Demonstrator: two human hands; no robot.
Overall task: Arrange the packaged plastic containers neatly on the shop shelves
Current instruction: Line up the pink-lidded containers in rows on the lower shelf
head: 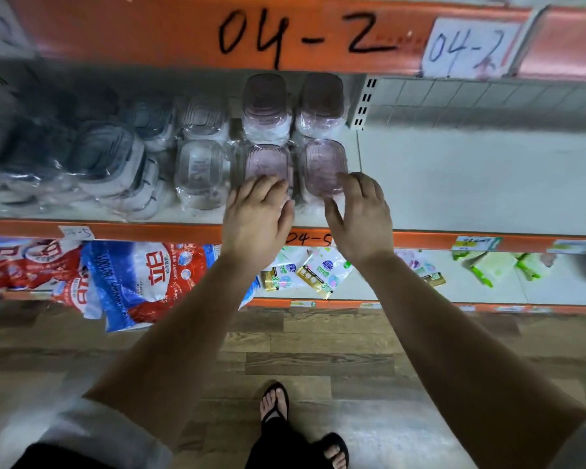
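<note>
Now touching two front pink packs [266,162], centre frame, with left hand [257,214] and right hand [359,214], fingers loosely bent, gripping nothing. Likely risks tipping rear stacks [268,106] on uneven shove.

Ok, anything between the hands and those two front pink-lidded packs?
Nothing visible. The left hand is at the front edge of the left pink pack, the right hand at the right pink pack; no other pack sits between.
</note>
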